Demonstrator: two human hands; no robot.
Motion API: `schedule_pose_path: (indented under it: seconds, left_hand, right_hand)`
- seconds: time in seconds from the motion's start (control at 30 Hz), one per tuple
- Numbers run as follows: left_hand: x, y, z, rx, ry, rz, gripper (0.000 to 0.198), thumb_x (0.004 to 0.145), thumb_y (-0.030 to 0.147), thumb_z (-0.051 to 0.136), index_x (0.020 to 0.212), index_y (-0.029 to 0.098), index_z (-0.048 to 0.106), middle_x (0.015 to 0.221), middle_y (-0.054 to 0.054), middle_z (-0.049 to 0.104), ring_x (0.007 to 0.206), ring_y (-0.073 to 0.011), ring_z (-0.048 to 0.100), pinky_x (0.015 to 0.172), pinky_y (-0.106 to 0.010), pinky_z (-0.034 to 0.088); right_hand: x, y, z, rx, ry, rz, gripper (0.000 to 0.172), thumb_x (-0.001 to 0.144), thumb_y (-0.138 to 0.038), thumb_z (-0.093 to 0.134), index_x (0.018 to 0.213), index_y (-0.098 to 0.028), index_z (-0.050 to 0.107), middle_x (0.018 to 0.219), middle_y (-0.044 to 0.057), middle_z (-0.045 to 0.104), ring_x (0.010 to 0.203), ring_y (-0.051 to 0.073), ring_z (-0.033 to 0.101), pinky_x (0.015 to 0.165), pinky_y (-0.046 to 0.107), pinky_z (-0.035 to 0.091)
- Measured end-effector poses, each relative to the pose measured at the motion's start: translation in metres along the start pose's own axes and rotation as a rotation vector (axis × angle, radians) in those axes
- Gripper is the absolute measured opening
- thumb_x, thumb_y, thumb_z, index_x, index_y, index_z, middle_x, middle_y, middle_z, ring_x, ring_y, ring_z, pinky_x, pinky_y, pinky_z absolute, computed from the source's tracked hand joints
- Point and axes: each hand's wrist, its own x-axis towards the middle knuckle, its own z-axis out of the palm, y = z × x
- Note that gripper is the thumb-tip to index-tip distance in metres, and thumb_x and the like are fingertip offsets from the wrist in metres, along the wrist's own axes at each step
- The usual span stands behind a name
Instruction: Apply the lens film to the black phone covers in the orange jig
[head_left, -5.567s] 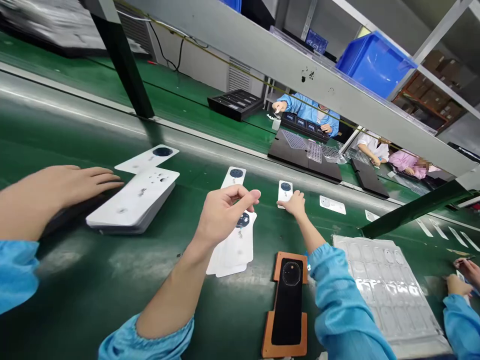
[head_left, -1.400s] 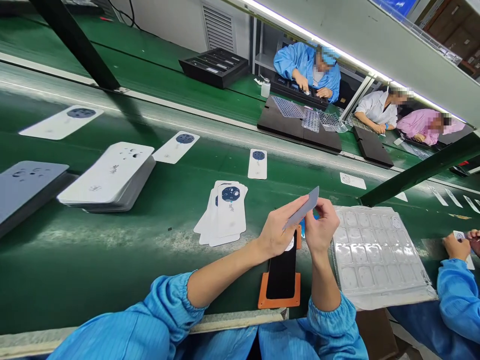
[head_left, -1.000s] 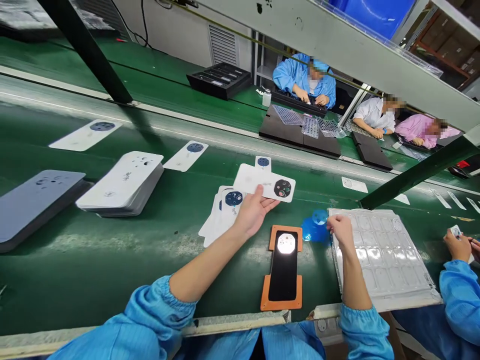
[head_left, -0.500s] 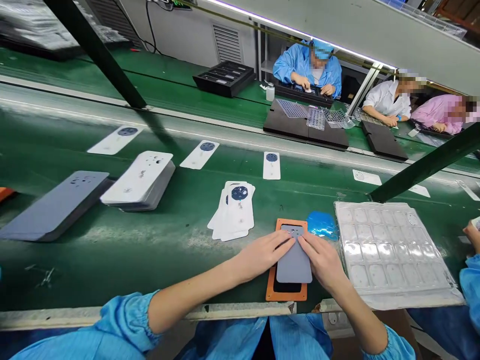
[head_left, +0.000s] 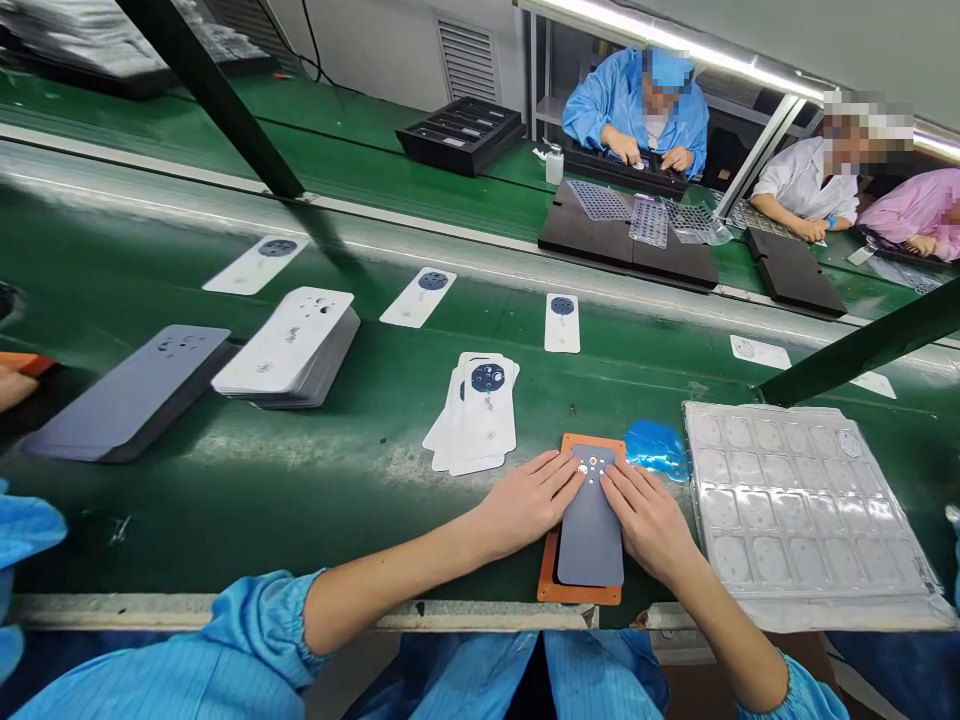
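Observation:
A grey phone-shaped sheet (head_left: pixel 591 530) with small holes at its top lies over an orange frame (head_left: pixel 550 570) near the front edge. My left hand (head_left: pixel 529 505) rests its fingertips on the sheet's upper left edge, and my right hand (head_left: pixel 651 515) has its fingertips on the upper right edge. Both hands hold the sheet between them. Just left are several overlapping white cards (head_left: pixel 487 425) with dark round patches. A crumpled blue film (head_left: pixel 656 449) lies beyond my right hand, beside a clear plastic tray (head_left: pixel 795 500) with pockets.
Stacks of white sheets (head_left: pixel 285 345) and grey sheets (head_left: pixel 135 390) stand to the left. Single white cards (head_left: pixel 562 323) lie farther back. A green post (head_left: pixel 862 345) slants at the right. Across the bench, people work; a co-worker's hand (head_left: pixel 15 385) shows at far left.
The grey sheet has moved down toward me and now covers most of the orange frame's opening. A co-worker's hand and sleeve have appeared at far left. The view has shifted slightly.

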Motion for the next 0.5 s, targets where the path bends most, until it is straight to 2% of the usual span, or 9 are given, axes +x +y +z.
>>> schedule_pose_path:
  seconds: [0.17,0.33,0.5]
  left_hand:
    - [-0.002,0.004,-0.001,0.006,-0.017,-0.003,0.038,0.092,0.007,0.046,0.128,0.006,0.058,0.131,-0.022,0.063,0.126,-0.031,0.059,0.107,-0.048,0.046]
    - [-0.003,0.009,-0.002,0.057,-0.03,-0.006,0.037,0.095,0.01,0.043,0.129,0.002,0.056,0.132,-0.024,0.062,0.127,-0.0324,0.057,0.108,-0.048,0.045]
    - [-0.006,0.013,0.004,0.028,-0.017,-0.017,0.041,0.093,0.006,0.044,0.133,-0.001,0.051,0.132,-0.027,0.06,0.131,-0.0326,0.054,0.112,-0.046,0.041]
  right_hand:
    - [0.003,0.0,-0.004,-0.002,-0.141,-0.037,0.053,0.085,-0.01,0.047,0.137,-0.003,0.054,0.145,0.018,0.052,0.136,0.03,0.045,0.116,0.047,0.038]
    - [0.003,0.0,-0.007,0.01,-0.171,-0.049,0.06,0.082,-0.012,0.046,0.14,-0.002,0.049,0.147,0.02,0.049,0.14,0.031,0.041,0.117,0.048,0.036]
    - [0.005,-0.003,-0.004,0.01,-0.197,-0.052,0.06,0.081,-0.015,0.049,0.139,0.0,0.049,0.146,0.023,0.048,0.14,0.034,0.04,0.117,0.049,0.036]
